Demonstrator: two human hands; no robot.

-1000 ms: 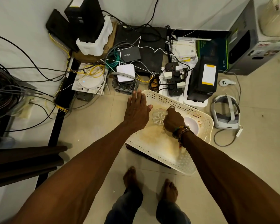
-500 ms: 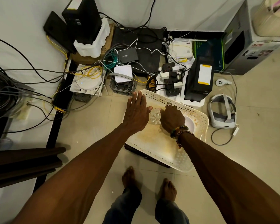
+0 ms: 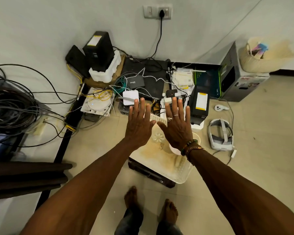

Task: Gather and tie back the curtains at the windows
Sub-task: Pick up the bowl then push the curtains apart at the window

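No window is in view; a dark brown fold of fabric (image 3: 24,177), perhaps curtain, lies at the lower left edge. My left hand (image 3: 139,124) and my right hand (image 3: 176,128) are held side by side, palms down, fingers straight and spread, holding nothing. They hover above a white perforated plastic basket (image 3: 175,173) on the floor. A clear glass dish (image 3: 158,137) sits in the basket between the two hands. My right wrist carries beaded bracelets.
Against the wall lies a clutter of routers, power strips and cables (image 3: 143,92), with a cable bundle (image 3: 10,109) at left. A white headset (image 3: 221,133) lies right of the basket, a grey box (image 3: 239,82) beyond. My bare feet (image 3: 151,204) stand on beige tiles.
My right hand has let go of the glass dish and both hands have risen and opened flat. The view has tilted up, showing the wall socket.
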